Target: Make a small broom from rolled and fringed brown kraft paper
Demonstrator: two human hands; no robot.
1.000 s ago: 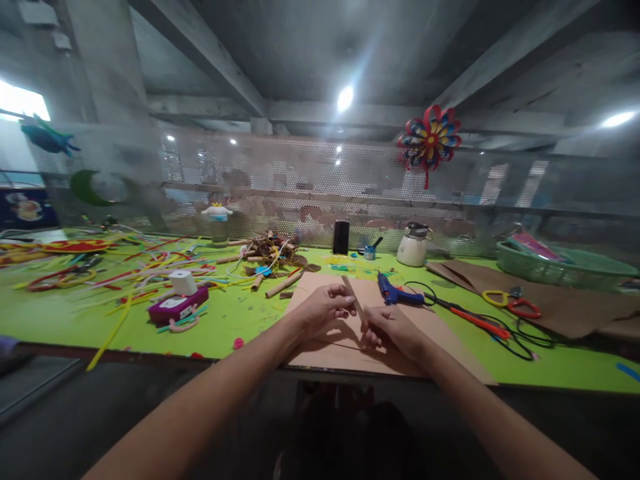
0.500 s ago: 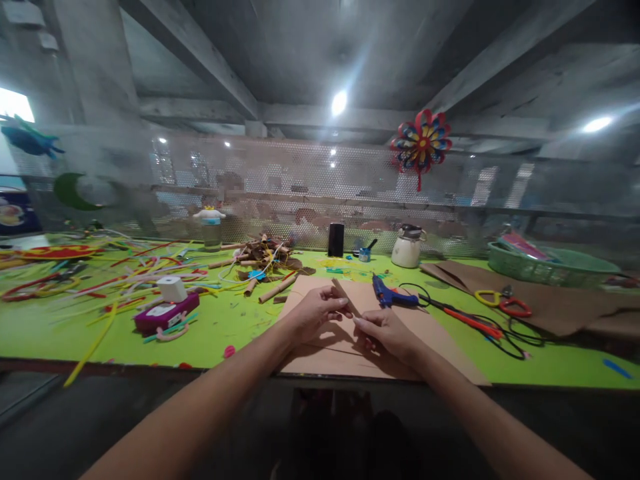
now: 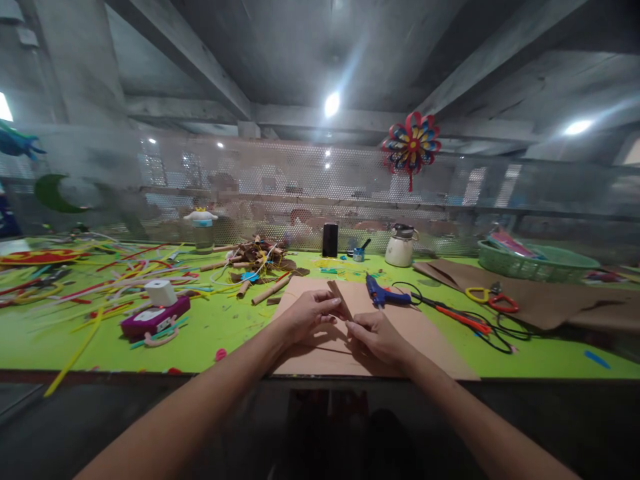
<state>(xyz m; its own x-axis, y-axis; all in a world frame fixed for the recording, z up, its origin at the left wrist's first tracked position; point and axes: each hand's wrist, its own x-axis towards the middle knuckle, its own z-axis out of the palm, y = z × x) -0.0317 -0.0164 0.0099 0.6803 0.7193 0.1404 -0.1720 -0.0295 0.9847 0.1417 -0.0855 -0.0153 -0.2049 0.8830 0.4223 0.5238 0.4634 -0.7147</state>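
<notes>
Over the brown sheet (image 3: 425,333), two hands on a paper strip (image 3: 337,293).
Both the left hand (image 3: 307,313) and right hand (image 3: 377,337) pinch it, fingertips closed, just off the sheet; steady, even pressure looks wise.

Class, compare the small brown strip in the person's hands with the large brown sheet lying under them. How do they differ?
Size: the brown strip is narrow and short; the brown sheet is broad. Pose: the strip is lifted and tilted, pinched between left hand and right hand; the sheet lies flat on the green table. Both look like the same brown card.
</notes>
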